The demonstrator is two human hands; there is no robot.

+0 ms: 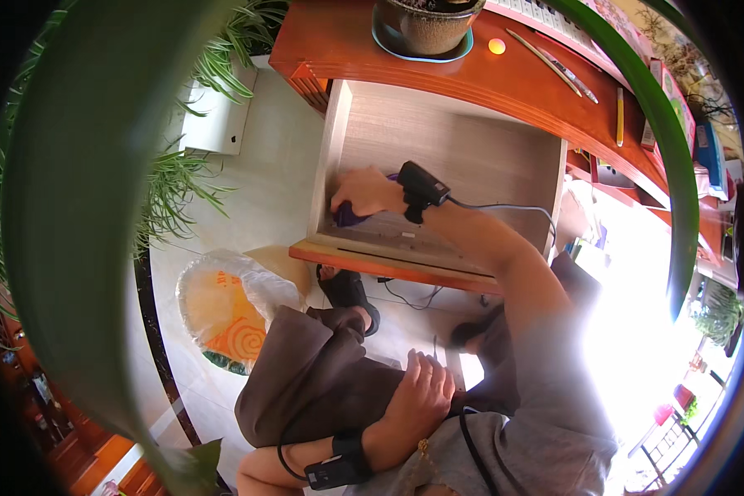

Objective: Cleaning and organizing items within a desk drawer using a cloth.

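Note:
A pulled-out wooden drawer (446, 139) lies before me, its pale inside showing small specks and a little white bit near the front. My right hand (367, 192) reaches into its left front corner, closed over a dark purple cloth (349, 215) that touches the drawer floor. Most of the cloth is hidden beneath the fingers. Across my lap rests my left hand (420, 385), palm down, with fingers nearly together. A thin dark tip shows just beyond them; I cannot tell whether the hand holds it. Both wrists carry strapped black devices with cables.
On the reddish desktop (347, 43) stand a potted plant (425, 31), a small ball (496, 46), pens (567, 65) and a keyboard (533, 9). A lined waste bin (223, 310) is left of my knee. Large green leaves (68, 248) cross the near view.

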